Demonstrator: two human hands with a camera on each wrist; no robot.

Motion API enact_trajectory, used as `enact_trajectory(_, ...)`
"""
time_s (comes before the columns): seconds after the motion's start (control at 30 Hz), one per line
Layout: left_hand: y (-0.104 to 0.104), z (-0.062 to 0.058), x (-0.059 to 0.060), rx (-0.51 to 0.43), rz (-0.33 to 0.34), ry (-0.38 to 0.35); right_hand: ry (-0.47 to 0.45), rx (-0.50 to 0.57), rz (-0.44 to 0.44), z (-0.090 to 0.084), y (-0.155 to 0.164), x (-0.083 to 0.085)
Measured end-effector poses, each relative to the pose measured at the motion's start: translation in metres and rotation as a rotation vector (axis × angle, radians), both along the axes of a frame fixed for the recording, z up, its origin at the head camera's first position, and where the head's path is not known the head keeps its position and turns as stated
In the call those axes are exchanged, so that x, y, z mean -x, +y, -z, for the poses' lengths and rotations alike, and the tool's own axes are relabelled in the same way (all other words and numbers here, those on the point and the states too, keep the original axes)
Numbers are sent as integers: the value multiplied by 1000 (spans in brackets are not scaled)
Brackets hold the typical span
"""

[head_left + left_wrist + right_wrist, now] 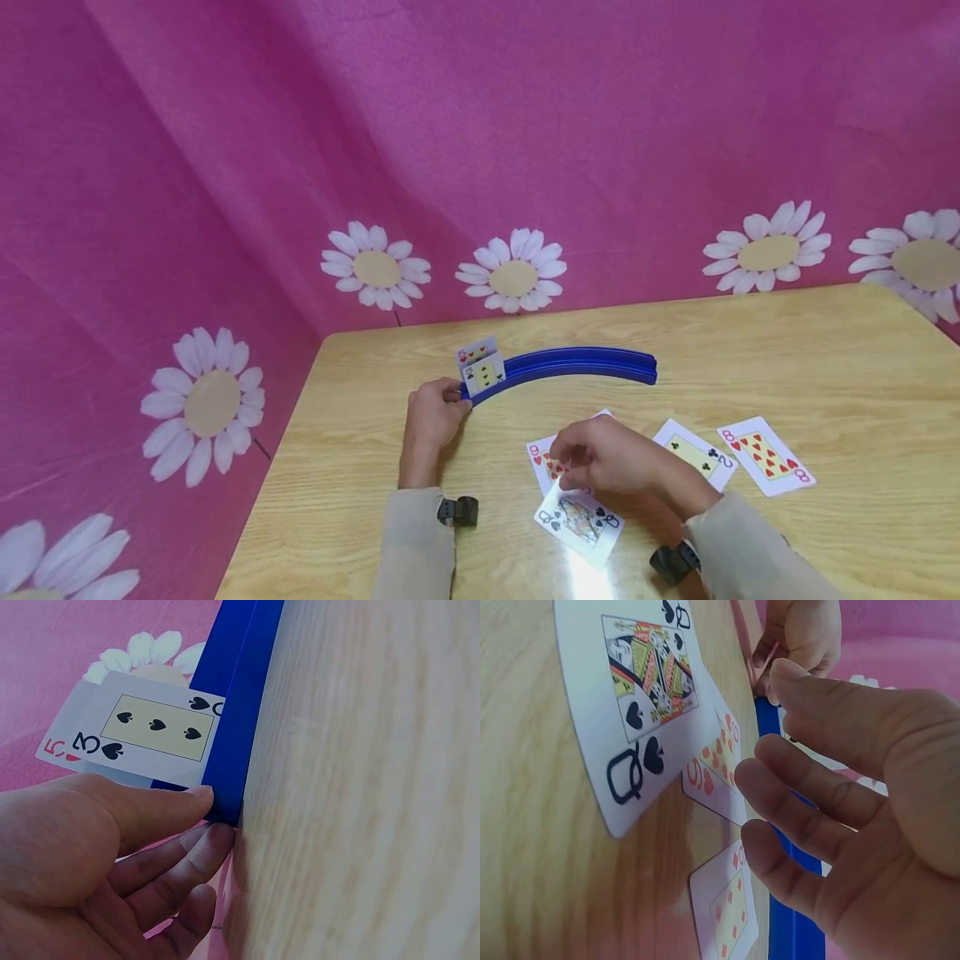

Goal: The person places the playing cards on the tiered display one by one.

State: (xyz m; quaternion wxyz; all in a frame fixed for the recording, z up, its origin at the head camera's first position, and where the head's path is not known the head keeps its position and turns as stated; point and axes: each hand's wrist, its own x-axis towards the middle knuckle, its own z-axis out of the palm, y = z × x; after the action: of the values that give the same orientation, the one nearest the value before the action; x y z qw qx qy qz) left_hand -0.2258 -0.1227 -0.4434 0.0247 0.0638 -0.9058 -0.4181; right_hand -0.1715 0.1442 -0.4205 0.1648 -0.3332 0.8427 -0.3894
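My left hand (pixel 435 414) pinches the left end of a curved blue card holder (pixel 577 361) between thumb and fingers. In its slots stand a three of spades (pixel 156 750) and, behind it, a red five (pixel 56 746). Over the loose cards hovers my right hand (pixel 618 454), fingers loosely bent and nothing between them in the right wrist view. Just below its fingertips lies a queen of spades (pixel 581 525), overlapping a hearts card (pixel 542 457). A diamonds card (pixel 726 911) is mostly hidden by the right hand in the head view.
To the right of the right hand lie a two of clubs (pixel 693 454), partly covered by the forearm, and an eight of hearts (pixel 767 456). The wooden table (pixel 847 358) meets a pink flowered cloth (pixel 630 150) at its back and left edges.
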Motion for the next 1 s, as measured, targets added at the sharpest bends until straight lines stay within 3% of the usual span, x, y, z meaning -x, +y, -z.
enact_trajectory(0.37,-1,2,2,0,-2,-9,12,-46,-3,3,-3,-7)
enact_trajectory(0.8,1,-2,3,6,-6,-19,116,-172,-12,9,-9,-7)
enact_trajectory(1.0,0,-1,1,-5,-13,-31,97,-208,-11,10,-12,-8)
